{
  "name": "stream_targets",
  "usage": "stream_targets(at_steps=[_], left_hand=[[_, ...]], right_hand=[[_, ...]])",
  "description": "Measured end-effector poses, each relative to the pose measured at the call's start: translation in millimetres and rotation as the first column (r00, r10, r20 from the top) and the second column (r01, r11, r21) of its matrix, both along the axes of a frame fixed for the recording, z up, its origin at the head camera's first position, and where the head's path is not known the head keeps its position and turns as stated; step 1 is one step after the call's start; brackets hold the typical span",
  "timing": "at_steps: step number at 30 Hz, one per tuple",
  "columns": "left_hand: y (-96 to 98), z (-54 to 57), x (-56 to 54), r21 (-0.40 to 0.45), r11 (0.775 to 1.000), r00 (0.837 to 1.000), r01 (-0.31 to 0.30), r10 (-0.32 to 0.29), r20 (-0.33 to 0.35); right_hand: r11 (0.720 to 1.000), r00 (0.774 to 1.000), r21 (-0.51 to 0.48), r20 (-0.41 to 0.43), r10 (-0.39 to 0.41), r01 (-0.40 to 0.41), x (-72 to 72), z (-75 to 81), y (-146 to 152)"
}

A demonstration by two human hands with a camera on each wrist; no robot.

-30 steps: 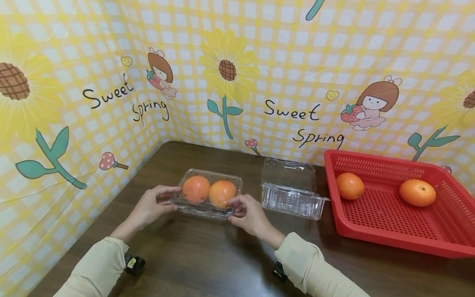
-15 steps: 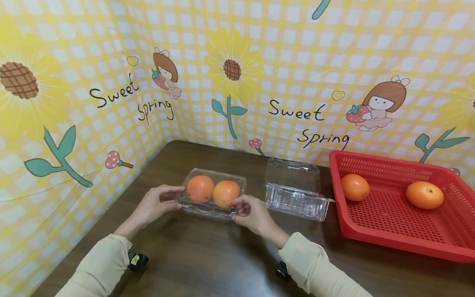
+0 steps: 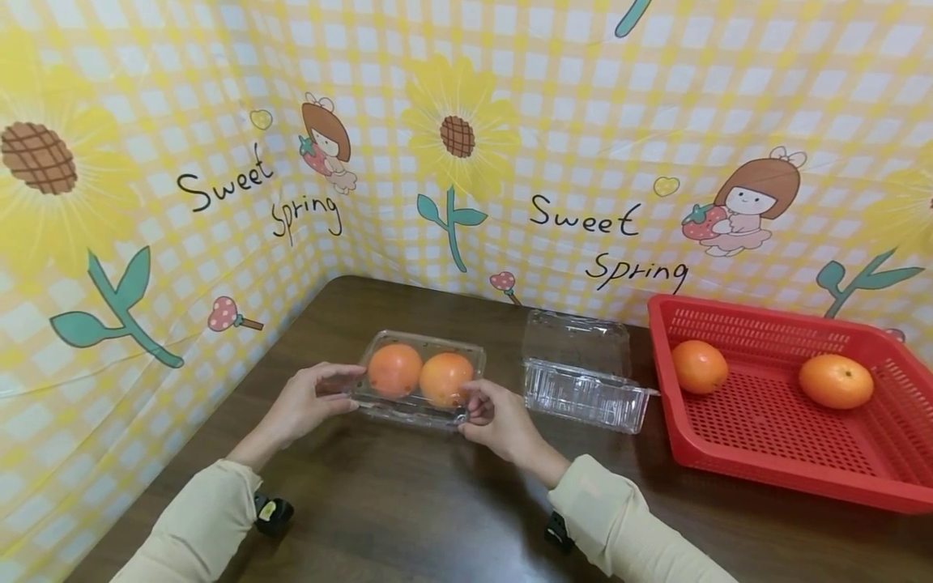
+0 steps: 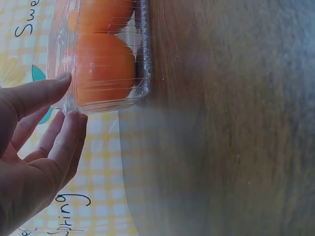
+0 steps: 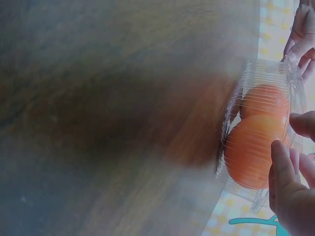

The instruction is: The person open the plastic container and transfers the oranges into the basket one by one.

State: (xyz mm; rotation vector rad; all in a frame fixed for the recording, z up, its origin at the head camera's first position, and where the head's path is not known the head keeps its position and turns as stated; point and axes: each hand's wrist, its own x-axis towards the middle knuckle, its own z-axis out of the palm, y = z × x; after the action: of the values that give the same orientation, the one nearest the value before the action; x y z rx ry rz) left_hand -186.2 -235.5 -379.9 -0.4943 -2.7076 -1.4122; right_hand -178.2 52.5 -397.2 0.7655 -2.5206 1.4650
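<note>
A clear plastic clamshell box (image 3: 415, 414) sits on the dark table with its lid down over two oranges (image 3: 394, 370). My left hand (image 3: 309, 401) pinches the box's rim at the left front corner, thumb towards me. At the right front corner my right hand (image 3: 499, 421) holds the rim between thumb and fingers. Seen from the left wrist, the thumb and fingertips of the left hand (image 4: 42, 132) meet at the rim's corner. In the right wrist view the right hand (image 5: 293, 182) has its fingers at the box's edge, close to one orange (image 5: 251, 152).
Just right of the box stands a second clear clamshell box (image 3: 583, 397), lid up, near the wall cloth. A red plastic basket (image 3: 787, 478) with two oranges (image 3: 836, 381) fills the right side. Yellow checked cloth (image 3: 466, 243) hangs behind and to the left of the table (image 3: 408, 502).
The head view has turned slightly, so everything sits a little further right in it. Both hands stay at the box's front corners, and the box keeps its place.
</note>
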Motion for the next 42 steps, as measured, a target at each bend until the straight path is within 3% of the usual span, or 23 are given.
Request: stream_targets(at_steps=[20,30,37,42], left_hand=[[-3.4,-5.9,-9.0,-0.056,0.994,0.994,0.095,-0.097,-0.045],[-1.7,-4.0,-6.8,-0.009,0.996,0.996,0.085,-0.085,-0.01],[-1.0,-3.5,-9.3,-0.082,0.99,0.988,0.114,-0.121,-0.093],[-3.5,-3.6,-11.7,-0.061,0.987,0.986,0.148,-0.152,-0.07]], right_hand=[[1.0,0.996,-0.022,0.09,-0.007,0.009,2.0,1.1,2],[1.0,0.999,0.015,0.046,-0.001,0.0,2.3,0.4,2],[1.0,0.998,0.009,0.058,0.008,-0.009,1.3,0.6,2],[1.0,0.998,0.024,0.057,0.001,-0.003,1.7,2.9,3]])
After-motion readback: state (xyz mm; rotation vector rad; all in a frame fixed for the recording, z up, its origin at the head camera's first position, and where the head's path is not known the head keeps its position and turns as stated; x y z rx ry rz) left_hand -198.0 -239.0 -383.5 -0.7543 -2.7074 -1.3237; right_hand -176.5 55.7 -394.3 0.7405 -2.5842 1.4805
